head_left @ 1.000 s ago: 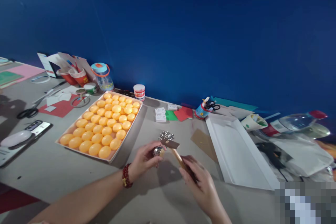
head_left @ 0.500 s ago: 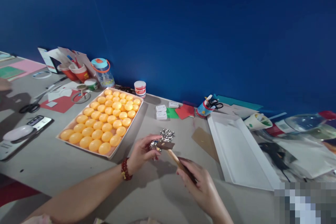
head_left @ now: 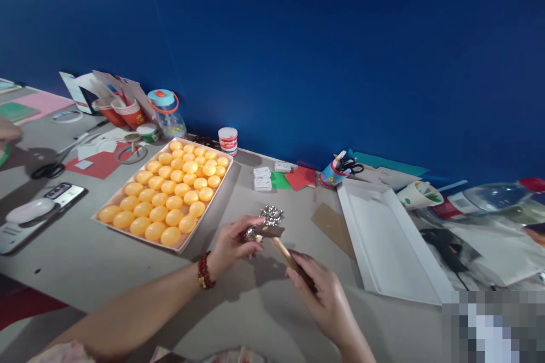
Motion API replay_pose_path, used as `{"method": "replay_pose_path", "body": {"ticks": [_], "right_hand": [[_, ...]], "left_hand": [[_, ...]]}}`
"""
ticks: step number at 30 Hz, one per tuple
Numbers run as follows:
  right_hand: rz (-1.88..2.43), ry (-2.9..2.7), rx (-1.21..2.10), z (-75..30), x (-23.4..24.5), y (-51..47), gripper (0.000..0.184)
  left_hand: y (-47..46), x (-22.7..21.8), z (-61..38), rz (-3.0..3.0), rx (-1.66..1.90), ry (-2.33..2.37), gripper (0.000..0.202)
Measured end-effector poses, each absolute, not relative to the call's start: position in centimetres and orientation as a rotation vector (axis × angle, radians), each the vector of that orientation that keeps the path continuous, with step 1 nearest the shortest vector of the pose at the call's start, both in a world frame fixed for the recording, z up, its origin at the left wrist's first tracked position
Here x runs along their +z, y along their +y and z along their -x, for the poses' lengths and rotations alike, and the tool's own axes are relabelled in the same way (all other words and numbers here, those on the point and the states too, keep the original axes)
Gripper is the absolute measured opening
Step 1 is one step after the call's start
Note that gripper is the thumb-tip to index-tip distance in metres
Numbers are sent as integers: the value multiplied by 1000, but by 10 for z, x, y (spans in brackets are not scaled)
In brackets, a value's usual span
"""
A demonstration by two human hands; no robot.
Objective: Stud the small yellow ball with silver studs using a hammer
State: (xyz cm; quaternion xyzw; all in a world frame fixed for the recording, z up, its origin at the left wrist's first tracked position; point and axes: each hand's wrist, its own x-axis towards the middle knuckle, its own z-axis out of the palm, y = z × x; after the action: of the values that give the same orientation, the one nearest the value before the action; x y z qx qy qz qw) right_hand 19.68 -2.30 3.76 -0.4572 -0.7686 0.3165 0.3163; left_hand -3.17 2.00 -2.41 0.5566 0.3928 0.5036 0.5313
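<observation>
My right hand (head_left: 321, 289) is closed around the wooden handle of a small hammer (head_left: 283, 249), whose dark head points to the left. The hammer's head is right by the fingertips of my left hand (head_left: 232, 244). Those fingers pinch a small shiny silver object (head_left: 251, 233), partly covered by fingers and hammer head, so its kind is unclear. Just beyond lies a heap of small shiny silver pieces (head_left: 271, 214) on the grey table (head_left: 255, 323). A red bead bracelet (head_left: 205, 271) circles my left wrist.
A shallow box of orange balls (head_left: 183, 247) stands to the left, and a white tray (head_left: 394, 244) to the right. Small white boxes (head_left: 263, 184) and red paper (head_left: 301, 178) lie behind. Another person's hand (head_left: 8, 131) shows at the left edge, near scissors (head_left: 49, 170).
My two hands, the hammer and the silver object keep nearly the same place. At the left edge the other person's hand has come further into view with something green.
</observation>
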Motion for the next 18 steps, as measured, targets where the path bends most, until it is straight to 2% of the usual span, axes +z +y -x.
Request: {"method": "replay_pose_path", "body": {"ticks": [18], "right_hand": [[1221, -2019, 875, -199, 37, -23, 26]], "left_hand": [[20, -20, 31, -1336, 1216, 981, 47]]}}
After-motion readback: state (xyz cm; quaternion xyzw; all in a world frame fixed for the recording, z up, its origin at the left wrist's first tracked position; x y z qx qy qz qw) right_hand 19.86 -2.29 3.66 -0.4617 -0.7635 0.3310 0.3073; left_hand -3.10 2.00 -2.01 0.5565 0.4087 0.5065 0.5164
